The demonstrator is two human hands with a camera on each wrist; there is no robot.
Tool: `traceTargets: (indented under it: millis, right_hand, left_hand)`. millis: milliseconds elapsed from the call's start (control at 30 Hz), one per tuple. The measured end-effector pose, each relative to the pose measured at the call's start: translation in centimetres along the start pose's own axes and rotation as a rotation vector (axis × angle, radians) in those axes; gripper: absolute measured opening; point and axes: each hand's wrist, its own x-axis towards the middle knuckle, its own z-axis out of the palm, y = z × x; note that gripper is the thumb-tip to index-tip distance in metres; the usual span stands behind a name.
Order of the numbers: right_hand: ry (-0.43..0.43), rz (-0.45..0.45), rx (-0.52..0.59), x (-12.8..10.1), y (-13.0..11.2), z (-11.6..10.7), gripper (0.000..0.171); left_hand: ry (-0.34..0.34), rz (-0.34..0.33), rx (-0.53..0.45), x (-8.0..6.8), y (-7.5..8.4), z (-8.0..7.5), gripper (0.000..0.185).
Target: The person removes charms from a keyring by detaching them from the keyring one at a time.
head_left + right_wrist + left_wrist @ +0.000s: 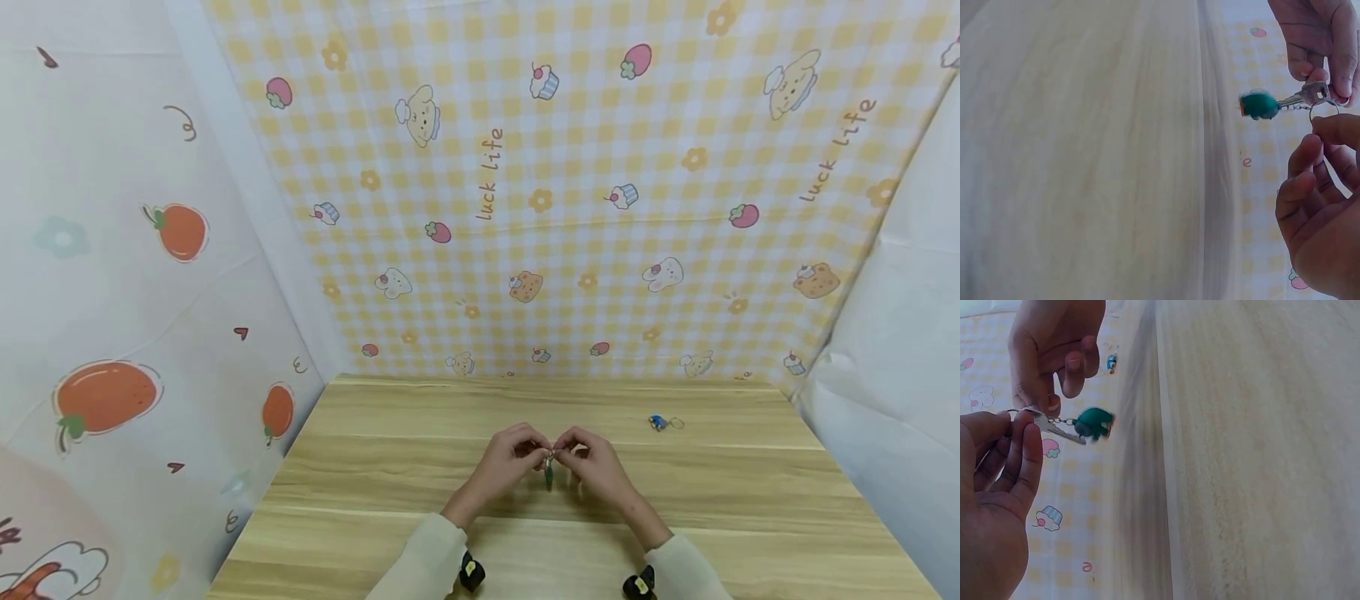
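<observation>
Both hands meet over the middle of the wooden table [390, 500]. My left hand [534, 455] pinches the head of a small silver key [1055, 429] between thumb and fingers. A green charm [1094, 423] hangs from the key on a short chain and appears blurred. My right hand [567, 451] pinches the thin metal ring [1324, 110] at the key's head. In the right wrist view the key [1305, 95] and green charm [1259, 105] stick out to the left of the fingers. The hands hold the keychain [549, 472] just above the tabletop.
A blue charm on a ring [660, 422] lies on the table to the right of my hands, also seen as the blue charm [1111, 362] in the left wrist view. Patterned cloth walls [525, 208] close in the table at the back and both sides.
</observation>
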Motion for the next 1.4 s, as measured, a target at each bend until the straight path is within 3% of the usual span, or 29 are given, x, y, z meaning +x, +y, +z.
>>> traceTargets:
  millis: [300, 533, 667, 1000, 1400]
  right_hand:
    - [-0.05, -0.045, -0.016, -0.12, 0.15, -0.28, 0.011]
    - [-0.022, -0.271, -0.076, 0.1, -0.19, -0.46, 0.017]
    - [-0.006, -0.333, -0.112, 0.24, -0.3, -0.49, 0.016]
    - [0.017, -0.376, -0.182, 0.43, -0.09, -0.32, 0.02]
    - [0.051, -0.334, -0.226, 0.41, 0.25, -0.23, 0.019]
  left_hand:
    - [0.032, 0.002, 0.02, -0.03, -0.15, 0.1, 0.007]
    - [0.037, -0.01, -0.023, -0.07, 0.11, 0.09, 0.008]
    - [0.045, -0.018, -0.05, -0.08, 0.25, 0.09, 0.008]
    - [0.048, -0.03, -0.101, -0.2, 0.21, -0.06, 0.011]
    - [0.024, -0.021, -0.115, -0.23, 0.03, -0.13, 0.011]
